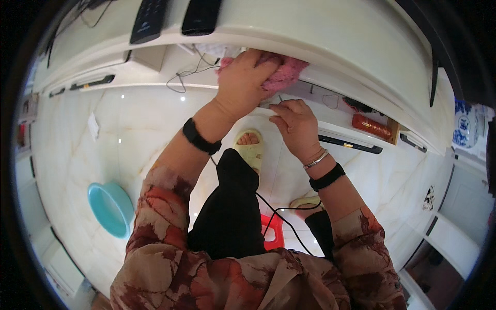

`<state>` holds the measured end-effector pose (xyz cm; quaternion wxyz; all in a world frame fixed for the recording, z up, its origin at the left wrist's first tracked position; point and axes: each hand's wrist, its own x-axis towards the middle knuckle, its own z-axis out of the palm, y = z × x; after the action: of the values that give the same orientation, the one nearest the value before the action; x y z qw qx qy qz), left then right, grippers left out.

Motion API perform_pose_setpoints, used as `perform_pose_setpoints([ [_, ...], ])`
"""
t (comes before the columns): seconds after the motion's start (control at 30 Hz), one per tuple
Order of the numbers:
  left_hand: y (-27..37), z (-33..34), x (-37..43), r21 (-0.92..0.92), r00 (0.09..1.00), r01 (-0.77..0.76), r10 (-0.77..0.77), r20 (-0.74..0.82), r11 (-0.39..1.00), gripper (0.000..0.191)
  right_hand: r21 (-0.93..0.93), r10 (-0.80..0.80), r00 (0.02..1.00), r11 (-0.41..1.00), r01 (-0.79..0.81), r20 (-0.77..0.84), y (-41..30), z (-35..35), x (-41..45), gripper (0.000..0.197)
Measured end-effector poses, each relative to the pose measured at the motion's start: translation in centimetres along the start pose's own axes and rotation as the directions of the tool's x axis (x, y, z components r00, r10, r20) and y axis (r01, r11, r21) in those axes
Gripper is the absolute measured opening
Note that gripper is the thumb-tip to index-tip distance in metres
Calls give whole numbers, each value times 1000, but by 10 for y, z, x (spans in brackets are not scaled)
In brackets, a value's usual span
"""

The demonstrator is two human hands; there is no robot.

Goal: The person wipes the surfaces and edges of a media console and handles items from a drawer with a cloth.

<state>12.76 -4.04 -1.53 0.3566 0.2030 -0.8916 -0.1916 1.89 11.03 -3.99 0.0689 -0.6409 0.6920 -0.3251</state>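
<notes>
My left hand (246, 77) is closed on a pink cloth (285, 73) under the front edge of a white cabinet top (310, 27). Lower and to the right, my right hand (296, 122) is at the front of an open drawer (325, 104), thumb and fingers bent towards each other. Whether it pinches something small there cannot be told. In the drawer's right part lie a red cylindrical package (372, 126) and a dark item (360, 104). A thin cable (182, 77) trails left of my left hand.
Two black remote controls (147, 19) (201, 17) lie on the cabinet top. A turquoise basin (110, 209) stands on the tiled floor at the left, with a white piece of paper (93, 126) beyond it. A red plastic stool (274, 232) is beneath me. A black cord (286, 221) hangs near my legs.
</notes>
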Motion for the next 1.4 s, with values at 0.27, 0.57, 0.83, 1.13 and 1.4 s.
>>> perform_pose_setpoints([
  [0.27, -4, 15, -4, -116, 961, 184, -203, -188, 976, 40, 12, -10, 1000, 1000, 10, -17, 6, -4, -7, 22],
  [0.57, -27, -4, 35, -572, 876, 440, -470, 104, 693, 25, 34, 15, 1000, 999, -16, 17, 4, -1, -4, 18],
  [0.83, -41, -6, 25, -425, 855, 516, -481, 196, 744, 27, 21, 15, 1000, 1000, -15, 0, 5, 0, 3, 19],
  [1.13, -37, -49, 0, -489, 666, 743, -567, 484, 457, 37, -98, -122, 978, 989, 107, -170, 21, -6, -2, 24],
  [1.4, -1, -141, -12, -415, 530, 825, -269, 804, 384, 35, -41, 486, 874, 873, -486, -18, 15, -45, -75, 19],
])
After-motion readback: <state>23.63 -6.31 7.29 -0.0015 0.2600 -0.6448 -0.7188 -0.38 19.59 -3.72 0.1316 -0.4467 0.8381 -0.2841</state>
